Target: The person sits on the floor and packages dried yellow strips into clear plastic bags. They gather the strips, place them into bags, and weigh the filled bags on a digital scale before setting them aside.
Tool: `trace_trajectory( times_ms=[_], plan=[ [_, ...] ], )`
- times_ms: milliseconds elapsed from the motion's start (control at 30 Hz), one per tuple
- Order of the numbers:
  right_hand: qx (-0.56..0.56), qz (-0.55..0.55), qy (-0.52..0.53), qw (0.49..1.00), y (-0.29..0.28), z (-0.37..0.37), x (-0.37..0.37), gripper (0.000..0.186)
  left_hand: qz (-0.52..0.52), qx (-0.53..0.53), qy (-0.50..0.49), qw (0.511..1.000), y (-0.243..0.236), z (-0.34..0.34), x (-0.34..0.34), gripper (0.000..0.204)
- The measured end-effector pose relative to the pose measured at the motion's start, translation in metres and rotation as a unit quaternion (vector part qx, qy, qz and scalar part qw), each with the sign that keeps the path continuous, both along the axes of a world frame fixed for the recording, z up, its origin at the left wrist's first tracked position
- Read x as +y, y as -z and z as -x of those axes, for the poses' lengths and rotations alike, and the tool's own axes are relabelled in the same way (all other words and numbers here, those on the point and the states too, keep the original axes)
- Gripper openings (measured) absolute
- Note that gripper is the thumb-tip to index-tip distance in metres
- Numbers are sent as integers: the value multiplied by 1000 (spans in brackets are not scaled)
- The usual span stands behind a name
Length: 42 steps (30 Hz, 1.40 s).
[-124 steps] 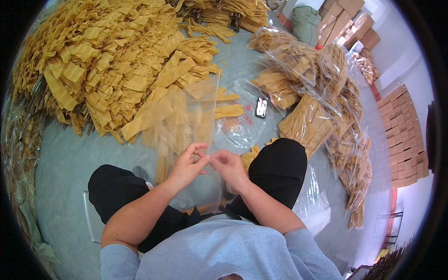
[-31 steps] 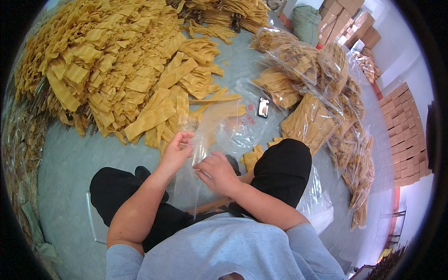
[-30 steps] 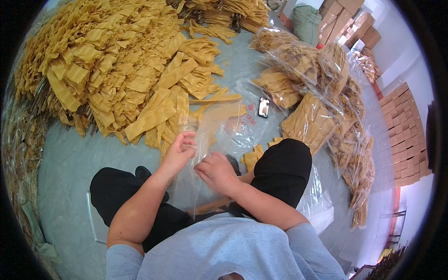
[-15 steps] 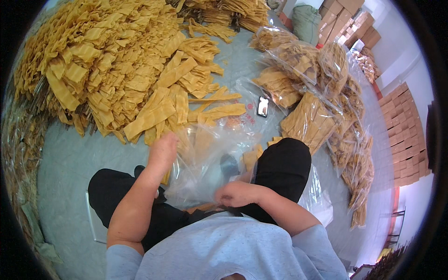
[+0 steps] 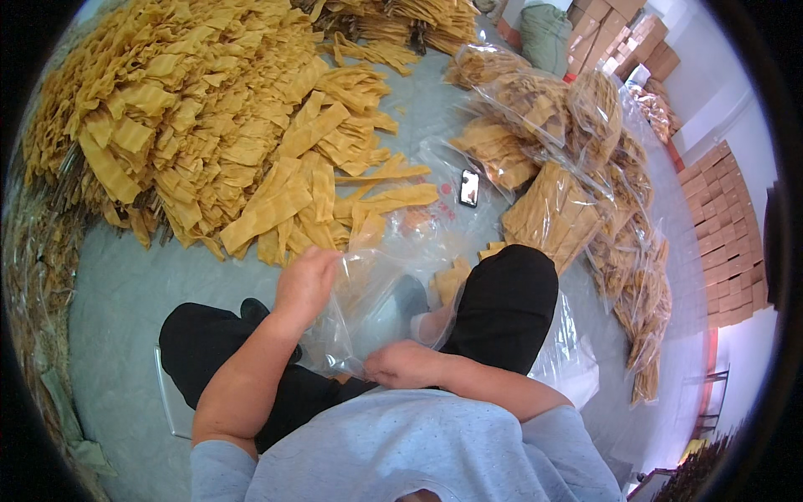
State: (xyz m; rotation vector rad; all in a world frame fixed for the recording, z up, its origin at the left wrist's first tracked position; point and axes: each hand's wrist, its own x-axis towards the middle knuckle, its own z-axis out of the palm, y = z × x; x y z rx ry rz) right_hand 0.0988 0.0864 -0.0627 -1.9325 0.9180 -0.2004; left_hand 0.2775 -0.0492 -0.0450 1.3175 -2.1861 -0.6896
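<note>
Gripping the upper edge of a clear bag (image 5: 376,293): left hand (image 5: 305,280), fingers curled shut on the film, raised in front of the left knee (image 5: 201,339). Pinching the bag's lower edge close to the belly: right hand (image 5: 401,364), closed on the plastic, lying between the knees. Bag stretched slack between both hands, mouth toward the strips, yellow pieces showing through the film; whether inside or behind, cannot tell.

Just beyond the left hand: loose flat yellow strips (image 5: 284,205), nearest ends touching or almost touching the bag's far edge. Behind them: large heap (image 5: 184,109) of folded strips, filling the upper left to the rim.

Right knee (image 5: 510,293) just beside a filled bag (image 5: 552,205); more filled bags (image 5: 619,184) running along the right side in a row, well packed together. Phone (image 5: 469,187) flat on the grey floor (image 5: 117,284), between strips and filled bags.

Open floor: a bare band left of the left knee, between heap edge and a stool edge (image 5: 167,393); narrower bare patch around the phone. Stacked cartons (image 5: 732,243) against the right wall.
</note>
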Motion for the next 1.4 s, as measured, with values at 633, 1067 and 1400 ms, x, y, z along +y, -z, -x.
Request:
trace_trajectory(
  times_ms=[633,1067,1400],
  plan=[
    [-341,-197,525,755,44,5,-66,67,-483,135,444,742,-13,40,95,44],
    [-384,-121,390,829,42,-27,-78,44,-253,117,7,960,13,11,22,22],
    [-328,-27,383,863,37,-29,-74,41,-147,-5,79,986,28,4,15,31]
  ],
)
